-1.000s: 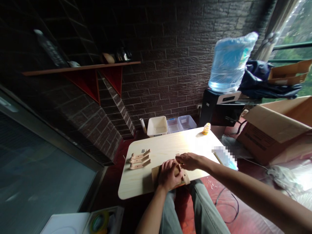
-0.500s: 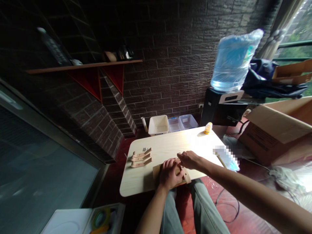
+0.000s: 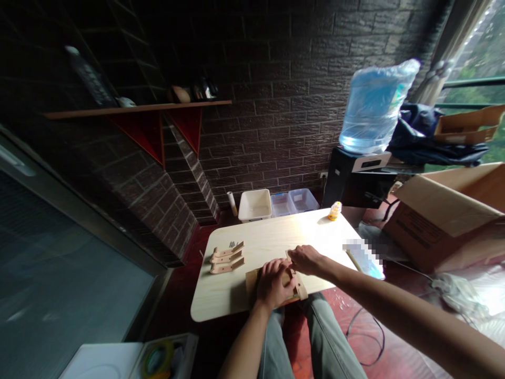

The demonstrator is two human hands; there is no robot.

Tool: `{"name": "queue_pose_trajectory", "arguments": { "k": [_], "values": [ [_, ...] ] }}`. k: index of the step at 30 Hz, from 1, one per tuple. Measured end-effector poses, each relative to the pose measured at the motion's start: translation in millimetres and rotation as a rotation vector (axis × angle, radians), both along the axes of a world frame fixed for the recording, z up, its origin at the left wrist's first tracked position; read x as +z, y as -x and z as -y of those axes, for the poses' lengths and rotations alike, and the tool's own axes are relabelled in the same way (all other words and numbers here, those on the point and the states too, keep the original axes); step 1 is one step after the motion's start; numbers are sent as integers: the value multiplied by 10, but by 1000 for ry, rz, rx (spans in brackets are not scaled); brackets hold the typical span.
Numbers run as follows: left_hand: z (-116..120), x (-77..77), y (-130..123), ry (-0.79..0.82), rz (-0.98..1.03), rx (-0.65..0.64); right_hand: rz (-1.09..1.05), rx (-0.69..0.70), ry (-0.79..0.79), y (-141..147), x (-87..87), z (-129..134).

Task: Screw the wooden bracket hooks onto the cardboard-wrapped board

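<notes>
Near the front edge of the pale table (image 3: 260, 239), my left hand (image 3: 273, 280) grips a small wooden board (image 3: 251, 281), its fingers curled over the top and its thumb to the right. Across the board's right end lies a wooden leg piece (image 3: 301, 289) with a hole. My right hand (image 3: 304, 259) is closed in a fist just above that leg piece; what its fingers hold is hidden. Three similar wooden leg pieces (image 3: 228, 258) lie at the table's left, with several small screws (image 3: 232, 244) behind them.
A small yellow-capped bottle (image 3: 335, 211) stands at the far right corner. A partly blurred plastic packet (image 3: 365, 258) lies on the right edge. Bins (image 3: 255, 205) stand behind the table, and a large cardboard box (image 3: 445, 210) and water dispenser (image 3: 351, 179) are to the right.
The view has shifted slightly. Both hands keep nearly the same places on the wooden board and leg piece; the loose pieces have not moved on the table.
</notes>
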State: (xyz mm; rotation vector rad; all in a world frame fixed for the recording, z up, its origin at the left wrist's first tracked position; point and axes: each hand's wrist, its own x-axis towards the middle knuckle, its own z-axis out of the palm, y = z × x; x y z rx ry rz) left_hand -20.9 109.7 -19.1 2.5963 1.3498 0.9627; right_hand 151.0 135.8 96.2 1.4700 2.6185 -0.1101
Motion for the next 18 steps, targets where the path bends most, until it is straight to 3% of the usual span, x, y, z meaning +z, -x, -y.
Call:
{"name": "queue_pose_trajectory", "arguments": {
  "k": [11, 18],
  "values": [
    [24, 35, 5, -40, -2, 16, -9, 124, -23, -8, -32, 7],
    [-2, 15, 12, 9, -26, 5, -10, 79, -60, 7, -129, -19]
  ]
}}
